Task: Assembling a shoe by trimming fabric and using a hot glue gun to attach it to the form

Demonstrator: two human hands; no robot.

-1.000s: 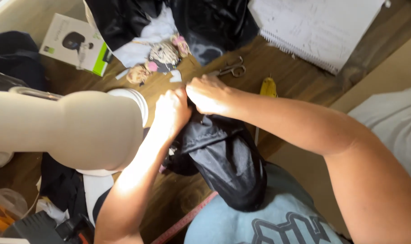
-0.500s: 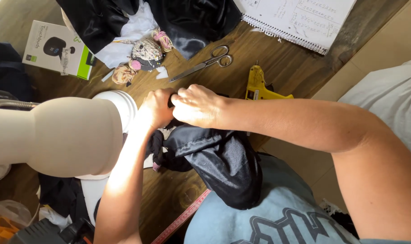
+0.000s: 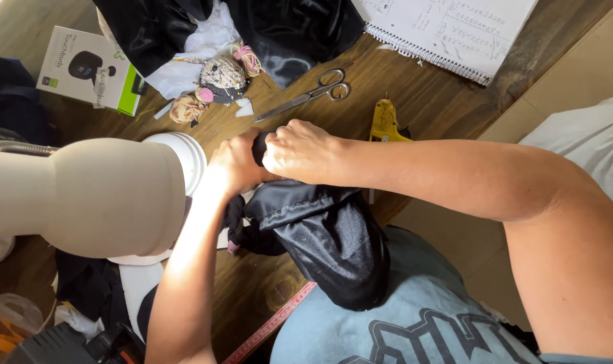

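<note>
My left hand (image 3: 233, 167) and my right hand (image 3: 299, 149) meet over a wooden table (image 3: 427, 101), both closed on a bunched end of shiny black satin cloth (image 3: 326, 236). The cloth hangs from my fists down toward my lap and drapes over my light blue shirt (image 3: 414, 317). A beige desk lamp head (image 3: 84, 195) sits just left of my left forearm. What my fingers pinch inside the fold is hidden.
Steel scissors (image 3: 306, 96) and a yellow glue gun (image 3: 385, 121) lie beyond my hands. A pincushion with trims (image 3: 222, 74), a white and green box (image 3: 87, 67), more black cloth (image 3: 279, 27) and a spiral notebook (image 3: 448, 30) sit farther back. A red tape measure (image 3: 272, 323) lies near me.
The view has shifted, so my hands and the cloth sit lower in the picture and the scissors and glue gun show more fully. Both hands stay clenched on the black cloth.
</note>
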